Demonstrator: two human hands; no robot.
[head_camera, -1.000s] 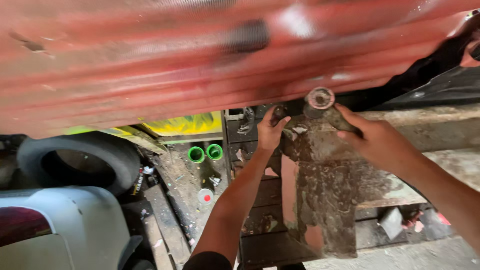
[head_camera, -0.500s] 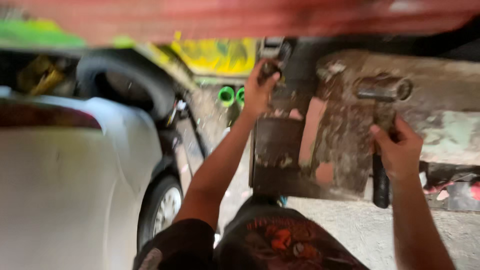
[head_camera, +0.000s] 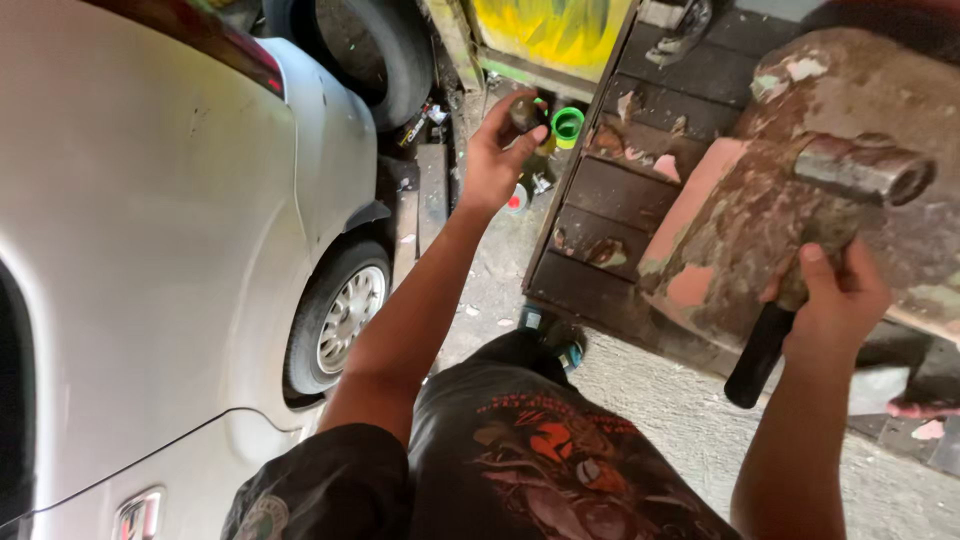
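Right hand (head_camera: 835, 295): fist wrapped around hammer (head_camera: 800, 270) handle, at 3 o'clock.
Left hand (head_camera: 498, 150): fingers pinching small dark object (head_camera: 527, 112), at 12 o'clock.

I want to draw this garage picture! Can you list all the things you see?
hammer: one, rusty grey head, black handle, right side, over the metal panel
small dark part: one, dark, top middle
metal panel: one, rusty pinkish brown, right
car: one, white, left
spare tyre: one, black, top, behind the car
green cups: one clear, a second hidden, on the ground
left hand: one, pinching the small dark part
right hand: one, grip around the hammer
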